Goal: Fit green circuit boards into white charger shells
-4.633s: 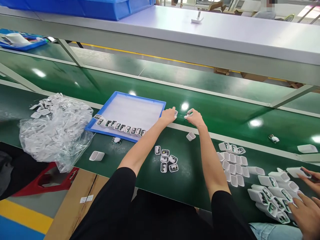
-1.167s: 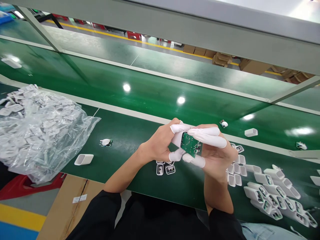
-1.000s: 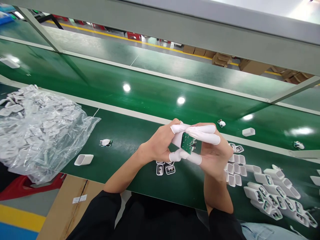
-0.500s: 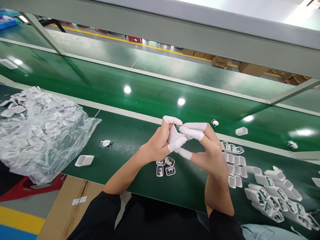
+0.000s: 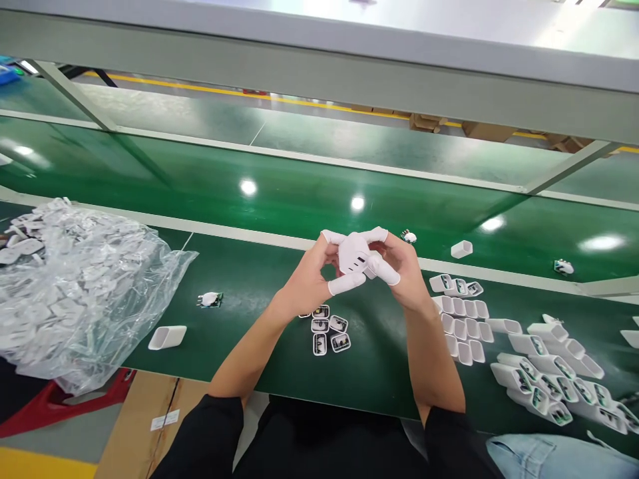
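My left hand (image 5: pixel 312 273) and my right hand (image 5: pixel 402 269), white finger cots on the fingertips, are both closed around a white charger housing (image 5: pixel 352 250) held above the bench. The housing's slotted face, with small dark openings, is turned up towards me. Its other end and anything inside are hidden. Below my hands stand several white housings (image 5: pixel 320 344) with open tops and parts inside. To the left lie a loose circuit board (image 5: pixel 210 300) and an empty white housing (image 5: pixel 168 337).
A clear plastic bag (image 5: pixel 94 286) of white plastic pieces lies at the left. Rows of white housings (image 5: pixel 464 329) and a heap of board-filled housings (image 5: pixel 549 386) are at the right. Loose boards (image 5: pixel 564 267) lie on the green far strip, under a grey shelf (image 5: pixel 319 86).
The housing has been turned in my hands: a green board edge showed before, and now the slotted face shows. My right fingers have shifted their hold. The camera view has moved slightly.
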Motion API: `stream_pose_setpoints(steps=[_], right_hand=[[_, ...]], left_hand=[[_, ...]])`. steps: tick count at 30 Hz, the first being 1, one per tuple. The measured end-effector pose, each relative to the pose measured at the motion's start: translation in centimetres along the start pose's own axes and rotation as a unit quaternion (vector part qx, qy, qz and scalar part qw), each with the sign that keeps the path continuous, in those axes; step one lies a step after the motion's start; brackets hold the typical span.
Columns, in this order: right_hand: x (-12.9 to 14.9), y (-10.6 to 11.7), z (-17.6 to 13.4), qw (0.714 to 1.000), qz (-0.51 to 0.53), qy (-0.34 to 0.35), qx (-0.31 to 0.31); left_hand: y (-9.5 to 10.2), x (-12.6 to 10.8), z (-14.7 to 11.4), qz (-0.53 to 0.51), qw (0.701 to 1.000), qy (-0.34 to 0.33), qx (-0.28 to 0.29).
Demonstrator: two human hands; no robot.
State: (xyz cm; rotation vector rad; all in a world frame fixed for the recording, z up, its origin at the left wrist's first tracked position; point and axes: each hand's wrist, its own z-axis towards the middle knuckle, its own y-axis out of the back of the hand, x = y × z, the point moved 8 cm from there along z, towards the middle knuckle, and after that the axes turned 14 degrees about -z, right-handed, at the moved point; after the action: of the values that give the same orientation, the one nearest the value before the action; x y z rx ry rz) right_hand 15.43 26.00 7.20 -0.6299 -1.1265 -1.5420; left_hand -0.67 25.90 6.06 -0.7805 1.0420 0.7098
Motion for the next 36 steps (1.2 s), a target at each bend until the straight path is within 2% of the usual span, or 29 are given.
stream_pose_setpoints(steps=[4, 10, 14, 17, 25, 30, 36], right_hand=[[0.3, -0.1, 0.0, 1.0, 0.01, 0.012, 0.0], [0.1, -0.5, 0.2, 0.999, 0.036, -0.013, 0.016], [-0.1, -0.2, 0.3, 0.998, 0.059, -0.003, -0.018], [-0.1, -0.2, 0.3, 0.998, 0.061, -0.002, -0.023], [-0.2, -0.8, 0.2, 0.995, 0.082, -0.059, 0.016], [-0.3, -1.4, 0.3, 0.993, 0.106, -0.054, 0.021], [-1.0, -1.5, 0.4, 0.995, 0.081, -0.052, 0.009]], left_hand=[[0.3, 0.5, 0.0, -0.007, 1.0, 0.005, -0.023], [0.3, 1.2, -0.1, -0.029, 0.998, 0.031, -0.036], [1.1, 2.0, -0.4, -0.038, 0.995, 0.029, -0.082], [1.4, 2.5, -0.4, -0.059, 0.993, 0.029, -0.097], [1.5, 2.2, 0.0, -0.074, 0.988, -0.043, -0.129], [1.3, 2.7, 0.0, -0.094, 0.982, -0.08, -0.141], [1.6, 3.4, 0.2, -0.117, 0.978, -0.077, -0.152]])
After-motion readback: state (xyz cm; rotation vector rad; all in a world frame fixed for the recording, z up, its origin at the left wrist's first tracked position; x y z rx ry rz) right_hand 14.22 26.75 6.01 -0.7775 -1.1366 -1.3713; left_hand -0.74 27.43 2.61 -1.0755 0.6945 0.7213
